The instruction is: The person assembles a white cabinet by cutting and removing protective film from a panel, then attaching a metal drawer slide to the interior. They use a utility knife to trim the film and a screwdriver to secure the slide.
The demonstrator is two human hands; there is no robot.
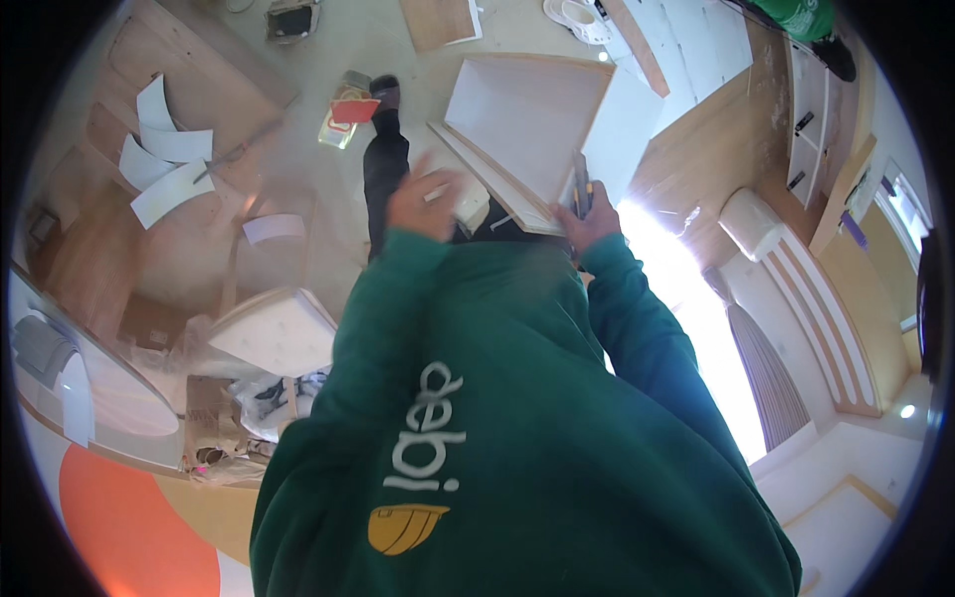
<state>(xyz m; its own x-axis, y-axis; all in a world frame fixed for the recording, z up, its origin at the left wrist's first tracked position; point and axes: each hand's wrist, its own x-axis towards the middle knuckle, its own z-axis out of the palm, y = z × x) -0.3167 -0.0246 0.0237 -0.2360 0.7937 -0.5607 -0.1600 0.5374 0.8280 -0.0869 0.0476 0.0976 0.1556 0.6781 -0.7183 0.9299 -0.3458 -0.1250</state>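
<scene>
Altogether, two bare hands are at work at upper centre, with one slim grey tool and one shallow white box edged in wood colour. The right hand, just right of centre, has its fingers wrapped around the tool, which points up toward the top of the frame. The box stretches up and left from that hand; its lower right corner sits right beside the fingers, and whether they also press on it, I cannot tell. The left hand is blurred, lying left of the box's lower part and apart from the tool; whether its fingers are open or closed, I cannot tell.

Five curved white sheets show at upper left: four in an overlapping cluster and one by itself, lower and to the right. Two white shoes are at the top edge, right of centre. One red packet lies beside a dark shoe at upper left of centre. One striped curtain hangs at right, and one orange patch of wall fills the lower left.
</scene>
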